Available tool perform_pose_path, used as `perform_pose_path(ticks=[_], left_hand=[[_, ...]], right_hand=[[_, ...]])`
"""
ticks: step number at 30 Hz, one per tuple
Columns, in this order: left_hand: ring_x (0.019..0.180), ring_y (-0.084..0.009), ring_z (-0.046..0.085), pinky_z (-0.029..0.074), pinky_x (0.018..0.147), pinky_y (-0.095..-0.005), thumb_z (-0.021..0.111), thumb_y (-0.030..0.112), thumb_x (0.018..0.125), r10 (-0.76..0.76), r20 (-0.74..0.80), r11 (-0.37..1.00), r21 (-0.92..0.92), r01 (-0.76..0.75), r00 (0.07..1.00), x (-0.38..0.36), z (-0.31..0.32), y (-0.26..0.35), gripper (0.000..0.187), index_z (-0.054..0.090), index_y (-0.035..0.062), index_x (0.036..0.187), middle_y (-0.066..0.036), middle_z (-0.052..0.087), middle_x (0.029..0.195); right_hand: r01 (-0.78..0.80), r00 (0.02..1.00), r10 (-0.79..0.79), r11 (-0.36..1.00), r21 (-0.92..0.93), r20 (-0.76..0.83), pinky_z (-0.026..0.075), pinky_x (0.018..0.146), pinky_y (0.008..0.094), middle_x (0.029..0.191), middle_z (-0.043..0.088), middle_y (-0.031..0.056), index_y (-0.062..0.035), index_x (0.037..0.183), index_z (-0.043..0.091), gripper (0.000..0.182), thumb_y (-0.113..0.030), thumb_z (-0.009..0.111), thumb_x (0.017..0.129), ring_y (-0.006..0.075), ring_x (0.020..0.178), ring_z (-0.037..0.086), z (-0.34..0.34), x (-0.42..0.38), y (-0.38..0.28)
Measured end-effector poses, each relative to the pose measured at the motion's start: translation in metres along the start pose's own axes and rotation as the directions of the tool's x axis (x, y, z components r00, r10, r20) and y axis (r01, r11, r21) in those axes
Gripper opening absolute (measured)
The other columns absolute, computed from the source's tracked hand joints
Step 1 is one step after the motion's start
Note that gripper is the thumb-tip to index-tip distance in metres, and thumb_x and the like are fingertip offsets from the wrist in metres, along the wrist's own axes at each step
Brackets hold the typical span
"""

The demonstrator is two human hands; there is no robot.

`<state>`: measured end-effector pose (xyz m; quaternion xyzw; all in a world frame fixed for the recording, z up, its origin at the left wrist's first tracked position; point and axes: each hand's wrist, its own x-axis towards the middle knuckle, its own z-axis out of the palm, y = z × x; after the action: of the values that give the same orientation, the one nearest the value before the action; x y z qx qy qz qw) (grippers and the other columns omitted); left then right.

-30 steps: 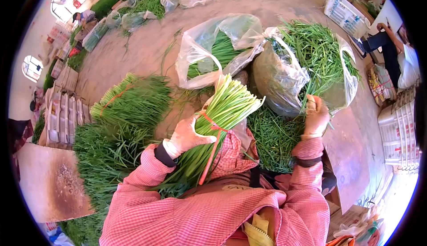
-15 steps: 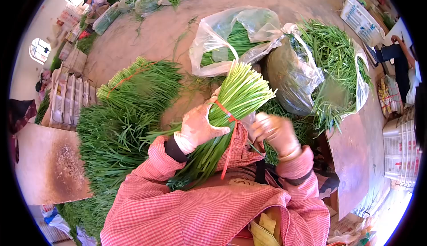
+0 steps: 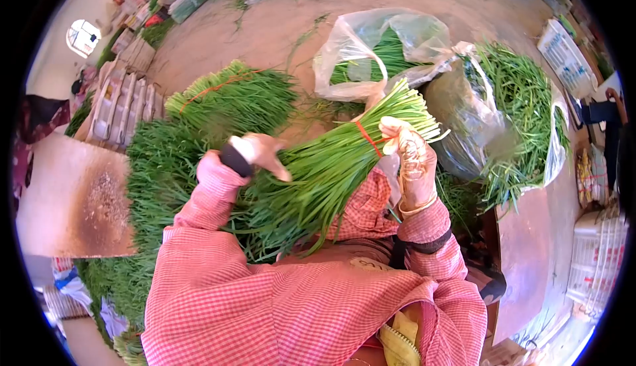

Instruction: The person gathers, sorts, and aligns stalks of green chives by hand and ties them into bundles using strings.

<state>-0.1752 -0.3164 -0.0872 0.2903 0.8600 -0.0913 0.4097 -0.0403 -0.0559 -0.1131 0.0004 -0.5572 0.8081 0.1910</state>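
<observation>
A bundle of garlic chives [image 3: 344,157] lies slantwise in front of me, pale stem ends up to the right and green leaves fanned toward my lap. A red tie [image 3: 368,138] runs around it below the stem ends. My right hand [image 3: 412,160], in a thin glove, grips the bundle by its stems beside the tie. At the leafy left side, my left hand [image 3: 262,154] is open, fingers stretched out toward the leaves. Left of that hand, a large heap of chives [image 3: 159,174] spreads out, with another tied bundle [image 3: 232,98] on its far end.
Beyond the bundle stand a clear plastic bag [image 3: 338,58] with chives and a fuller bag of loose greens [image 3: 530,121]. Boards flank me, a scorched one [image 3: 73,200] at left and a plain one [image 3: 530,253] at right. White crates [image 3: 122,111] stand behind the heap.
My left hand has let go of the bundle and moved left. My right hand has come up and taken hold of its stems. The bundle has tilted right, and the tie's dangling end no longer shows.
</observation>
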Motion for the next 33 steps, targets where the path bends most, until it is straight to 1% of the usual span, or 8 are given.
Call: perform_pose_path(ticks=[2,4,7,18,20,24,28,33], left_hand=[[0.114,-0.0327,0.045,0.035,0.096,-0.0349,0.070,0.054,0.057,-0.367,-0.173,0.880,0.254,0.401,0.914,-0.036,-0.024,0.003,0.100,0.030,0.0009,0.132,-0.021,0.044,0.125],[0.122,-0.0313,0.036,0.028,0.102,-0.0358,0.071,0.046,0.063,0.180,-0.788,0.981,0.102,-0.162,0.588,-0.047,-0.020,-0.010,0.097,0.025,-0.0029,0.133,-0.023,0.035,0.132],[0.128,-0.0333,0.024,0.020,0.105,-0.0363,0.074,0.039,0.056,0.209,-0.839,0.866,-0.080,-0.493,0.503,-0.046,-0.029,0.094,0.102,0.023,-0.0020,0.134,-0.024,0.027,0.136],[0.118,-0.0280,0.037,0.018,0.104,-0.0465,0.050,0.031,0.074,-0.229,-0.939,0.971,-0.202,0.130,0.257,0.078,0.024,0.161,0.072,0.024,-0.0003,0.133,-0.016,0.043,0.120],[0.104,-0.0194,0.045,0.027,0.099,-0.0381,0.044,0.022,0.077,-0.176,-0.981,0.973,-0.161,0.165,0.080,0.117,0.033,0.149,0.057,0.033,-0.0008,0.128,-0.007,0.048,0.108],[0.093,-0.0183,0.053,0.035,0.090,-0.0377,0.043,0.022,0.079,-0.113,-0.993,0.994,-0.112,0.016,0.027,0.109,0.039,0.143,0.047,0.041,0.0007,0.121,-0.006,0.056,0.098],[0.098,-0.0264,0.053,0.038,0.091,-0.0348,0.065,0.029,0.063,-0.286,-0.805,0.871,-0.445,-0.210,0.520,0.046,-0.005,0.117,0.073,0.038,0.0019,0.124,-0.009,0.056,0.106],[0.094,-0.0149,0.056,0.044,0.084,-0.0282,0.075,0.019,0.062,-0.204,-0.930,0.131,-0.337,-0.932,0.307,-0.011,-0.061,0.068,0.061,0.049,0.0030,0.114,-0.006,0.059,0.104]], right_hand=[[-0.089,0.996,0.085,0.980,0.177,0.028,0.042,0.083,0.0273,0.086,0.061,0.0083,0.0019,0.099,0.059,0.029,-0.023,0.049,0.090,0.0140,0.088,0.056,0.008,0.009,0.005],[-0.062,0.997,0.049,0.971,0.231,0.060,0.042,0.078,0.0282,0.081,0.062,0.0075,-0.0002,0.086,0.059,0.030,-0.028,0.048,0.090,0.0156,0.083,0.056,0.016,0.014,0.012],[-0.031,0.992,0.016,0.993,0.116,0.129,0.042,0.069,0.0283,0.078,0.061,0.0105,-0.0028,0.071,0.052,0.037,-0.034,0.046,0.090,0.0160,0.073,0.054,0.027,0.021,0.019],[-0.035,0.973,0.056,0.995,-0.098,0.224,0.039,0.061,0.0276,0.060,0.049,0.0058,-0.0060,0.066,0.045,0.033,-0.022,0.039,0.094,0.0148,0.058,0.046,0.037,0.030,0.022],[0.518,0.855,-0.278,0.495,-0.698,0.437,0.038,0.055,0.0280,0.057,0.046,0.0061,-0.0034,0.067,0.045,0.029,-0.018,0.041,0.092,0.0137,0.052,0.043,0.041,0.016,0.025],[0.159,0.944,0.063,0.773,-0.614,0.324,0.040,0.057,0.0295,0.060,0.049,0.0095,-0.0001,0.070,0.051,0.029,-0.020,0.044,0.090,0.0200,0.055,0.047,0.042,-0.024,0.000],[0.474,0.831,-0.120,0.662,-0.580,0.542,0.040,0.089,0.0389,0.107,0.056,0.0178,-0.0003,0.084,0.060,0.032,-0.032,0.057,0.081,0.0309,0.103,0.053,0.039,-0.021,-0.058],[0.318,0.948,-0.224,0.698,-0.642,0.225,0.026,0.100,0.0464,0.137,0.027,0.0184,-0.0010,0.134,0.020,0.105,-0.062,0.065,0.062,0.0337,0.125,0.030,0.020,0.007,-0.064]])
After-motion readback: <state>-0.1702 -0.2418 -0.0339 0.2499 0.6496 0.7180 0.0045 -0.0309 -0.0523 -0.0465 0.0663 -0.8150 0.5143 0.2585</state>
